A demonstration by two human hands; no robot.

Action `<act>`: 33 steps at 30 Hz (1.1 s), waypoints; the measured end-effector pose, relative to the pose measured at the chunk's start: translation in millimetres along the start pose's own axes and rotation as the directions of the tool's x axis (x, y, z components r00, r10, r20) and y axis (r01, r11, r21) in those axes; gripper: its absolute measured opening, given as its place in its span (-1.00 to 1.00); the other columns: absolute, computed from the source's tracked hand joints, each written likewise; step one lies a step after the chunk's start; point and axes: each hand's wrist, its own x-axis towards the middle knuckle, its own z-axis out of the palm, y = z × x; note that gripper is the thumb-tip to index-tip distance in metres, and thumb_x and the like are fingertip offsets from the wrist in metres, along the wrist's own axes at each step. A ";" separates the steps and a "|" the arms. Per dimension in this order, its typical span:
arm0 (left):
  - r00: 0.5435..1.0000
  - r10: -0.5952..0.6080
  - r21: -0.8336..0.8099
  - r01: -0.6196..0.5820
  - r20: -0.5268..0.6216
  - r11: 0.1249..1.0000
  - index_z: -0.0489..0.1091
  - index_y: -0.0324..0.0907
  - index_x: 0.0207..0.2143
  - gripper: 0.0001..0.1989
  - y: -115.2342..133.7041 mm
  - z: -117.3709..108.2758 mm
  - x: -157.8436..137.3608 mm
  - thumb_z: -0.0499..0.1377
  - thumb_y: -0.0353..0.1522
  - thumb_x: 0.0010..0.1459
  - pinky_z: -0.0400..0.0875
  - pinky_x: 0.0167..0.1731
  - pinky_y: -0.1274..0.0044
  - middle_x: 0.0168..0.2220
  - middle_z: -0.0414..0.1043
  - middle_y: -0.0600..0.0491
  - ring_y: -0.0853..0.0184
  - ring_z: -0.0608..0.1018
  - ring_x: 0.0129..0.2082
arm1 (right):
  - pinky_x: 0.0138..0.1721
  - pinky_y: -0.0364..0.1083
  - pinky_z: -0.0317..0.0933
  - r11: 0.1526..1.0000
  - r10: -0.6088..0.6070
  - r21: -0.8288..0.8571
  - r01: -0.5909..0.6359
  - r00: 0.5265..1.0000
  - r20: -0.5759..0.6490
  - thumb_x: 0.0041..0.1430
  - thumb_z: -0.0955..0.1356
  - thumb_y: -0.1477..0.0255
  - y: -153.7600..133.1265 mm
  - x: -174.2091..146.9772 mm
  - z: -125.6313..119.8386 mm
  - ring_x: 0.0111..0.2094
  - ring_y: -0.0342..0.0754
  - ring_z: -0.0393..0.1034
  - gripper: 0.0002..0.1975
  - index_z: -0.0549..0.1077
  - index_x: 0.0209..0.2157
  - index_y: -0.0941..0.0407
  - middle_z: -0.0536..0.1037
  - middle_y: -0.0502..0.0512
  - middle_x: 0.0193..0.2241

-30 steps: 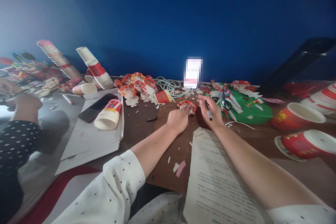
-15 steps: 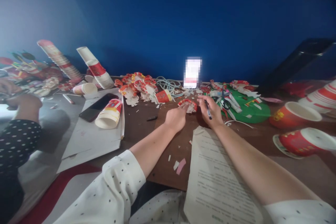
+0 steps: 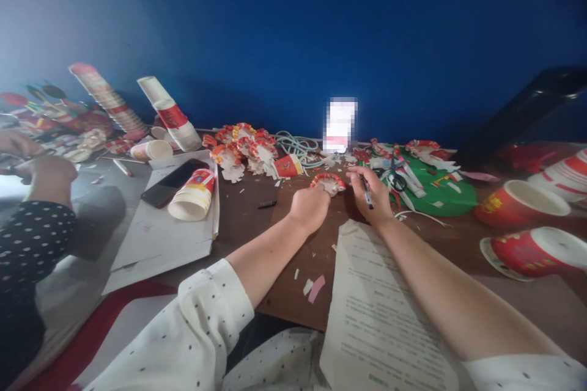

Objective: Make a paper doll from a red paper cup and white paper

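Note:
My left hand [image 3: 310, 206] is closed at the near edge of a cut paper-cup piece [image 3: 328, 181], which has a red-and-orange curled rim and a white inside. Its fingertips are partly hidden, but they appear to pinch that piece against the brown table. Just to the right, my right hand [image 3: 373, 198] grips a dark pen with a pale end [image 3: 367, 192], its fingers curled and apart from the cut piece. Beneath my right forearm lies a printed sheet of paper [image 3: 362, 311].
Similar cut cup pieces [image 3: 245, 146] form a pile at the back left. Scissors [image 3: 397, 181] lie on a green disc [image 3: 452, 195]. Paper cups [image 3: 520, 201] stand at right. A lit phone [image 3: 340, 125] leans on the blue wall. A co-worker's hand [image 3: 22, 149] is far left.
The view has shifted slightly, so most objects sit a little further right. Both hands keep nearly the same pose, the left still at the cut piece and the right still around the pen.

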 end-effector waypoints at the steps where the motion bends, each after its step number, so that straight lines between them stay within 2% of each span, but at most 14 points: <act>1: 1.000 0.000 -0.015 -0.001 -0.011 1.000 0.42 -0.22 -0.12 -0.65 1.0 0.4 -0.4 -0.12 -0.47 0.22 0.40 -0.20 0.47 -0.04 0.41 -0.10 0.24 0.53 -0.18 | -0.11 0.06 0.31 1.000 -0.001 0.000 0.001 1.000 0.004 0.20 0.22 0.19 0.0 0.0 -0.1 -0.20 0.05 0.48 -0.67 0.44 -0.12 0.05 0.57 0.13 -0.21; 4: 0.998 -0.011 -0.082 0.007 -0.060 0.997 0.15 -0.16 0.18 -0.53 2.9 3.6 0.5 -0.12 -0.47 0.21 0.40 -0.18 0.46 0.14 0.26 -0.12 0.26 0.52 -0.13 | -0.11 0.05 0.31 1.000 0.000 -0.012 0.000 1.000 0.011 0.20 0.23 0.19 -0.5 0.2 -0.9 -0.21 0.04 0.48 -0.67 0.44 -0.12 0.05 0.58 0.12 -0.22; 7: 0.998 -0.050 -0.139 0.044 -0.035 0.989 -0.20 -0.14 0.30 -0.33 3.8 8.1 3.6 -0.06 -0.46 0.15 0.41 -0.20 0.43 0.11 0.29 -0.14 0.23 0.54 -0.17 | -0.11 0.04 0.31 1.000 0.009 -0.017 -0.009 1.000 0.021 0.20 0.23 0.19 -1.4 0.8 -1.4 -0.21 0.03 0.48 -0.68 0.44 -0.13 0.04 0.58 0.11 -0.22; 10: 0.998 -0.057 -0.161 0.058 0.006 0.985 -0.30 -0.14 0.31 -0.27 4.6 10.5 6.3 -0.05 -0.45 0.13 0.40 -0.21 0.41 -0.06 0.43 -0.11 0.20 0.55 -0.20 | -0.12 0.04 0.31 1.000 0.015 -0.010 -0.015 0.999 0.029 0.21 0.23 0.20 -2.2 1.4 -1.4 -0.21 0.03 0.48 -0.68 0.44 -0.13 0.05 0.58 0.11 -0.22; 12: 0.998 -0.063 -0.152 0.067 0.032 0.986 -0.31 -0.17 0.31 -0.27 5.0 10.1 7.1 -0.05 -0.43 0.13 0.40 -0.21 0.41 -0.10 0.45 -0.13 0.18 0.55 -0.20 | -0.12 0.04 0.31 1.000 0.019 -0.005 -0.019 0.999 0.030 0.20 0.23 0.19 -2.8 1.8 -1.3 -0.21 0.04 0.48 -0.68 0.44 -0.14 0.05 0.58 0.11 -0.23; 16: 0.995 -0.063 -0.125 0.072 0.073 0.990 -0.32 -0.23 0.31 -0.26 5.0 7.8 7.5 -0.04 -0.42 0.13 0.39 -0.22 0.41 -0.09 0.44 -0.18 0.17 0.55 -0.20 | -0.11 0.03 0.30 1.000 0.030 -0.002 -0.030 0.999 0.039 0.20 0.24 0.19 -4.5 2.4 -1.5 -0.20 0.04 0.48 -0.70 0.44 -0.16 0.04 0.59 0.10 -0.25; 21: 0.995 -0.047 -0.096 0.056 0.087 0.994 -0.33 -0.23 0.31 -0.24 6.0 10.2 7.6 -0.03 -0.45 0.10 0.39 -0.22 0.40 -0.23 0.49 -0.12 0.15 0.57 -0.23 | -0.10 0.03 0.30 1.000 0.017 -0.013 -0.017 0.999 0.037 0.21 0.23 0.20 -4.9 2.4 -1.6 -0.18 0.04 0.47 -0.70 0.43 -0.15 0.05 0.59 0.10 -0.24; 25: 0.999 -0.018 -0.114 0.023 0.047 0.993 -0.30 -0.19 0.31 -0.24 5.8 8.7 4.6 -0.02 -0.44 0.10 0.40 -0.25 0.41 -0.23 0.50 -0.08 0.17 0.57 -0.25 | -0.12 0.02 0.32 1.000 0.019 -0.021 -0.018 0.999 0.030 0.22 0.23 0.19 -2.6 0.9 -3.1 -0.22 0.02 0.48 -0.69 0.43 -0.13 0.05 0.58 0.10 -0.23; 27: 0.999 -0.036 -0.133 0.034 -0.012 0.991 -0.21 -0.17 0.30 -0.29 4.9 4.1 1.3 -0.03 -0.44 0.12 0.41 -0.26 0.42 -0.16 0.48 -0.09 0.19 0.57 -0.25 | -0.13 0.03 0.32 1.000 0.015 -0.018 -0.014 0.999 0.028 0.22 0.22 0.18 -1.4 -0.5 -4.2 -0.23 0.03 0.48 -0.67 0.42 -0.11 0.05 0.58 0.11 -0.21; 30: 0.990 -0.096 -0.127 0.082 -0.103 0.988 0.04 -0.16 0.21 -0.48 4.2 -4.1 -4.2 -0.09 -0.44 0.18 0.41 -0.22 0.42 -0.07 0.43 -0.10 0.21 0.55 -0.20 | -0.12 0.05 0.32 1.000 -0.002 -0.018 0.002 1.000 0.023 0.22 0.21 0.17 -0.3 -2.3 -4.8 -0.22 0.04 0.48 -0.65 0.41 -0.09 0.05 0.57 0.12 -0.19; 33: 0.993 -0.092 -0.074 0.087 -0.076 0.993 0.27 -0.20 0.05 -0.60 7.2 -7.2 -7.8 -0.08 -0.45 0.18 0.42 -0.23 0.44 -0.01 0.39 -0.12 0.22 0.55 -0.19 | -0.11 0.04 0.32 1.000 0.009 -0.018 -0.009 1.000 0.002 0.22 0.22 0.18 0.0 -3.1 -4.2 -0.22 0.02 0.48 -0.67 0.42 -0.10 0.04 0.57 0.11 -0.20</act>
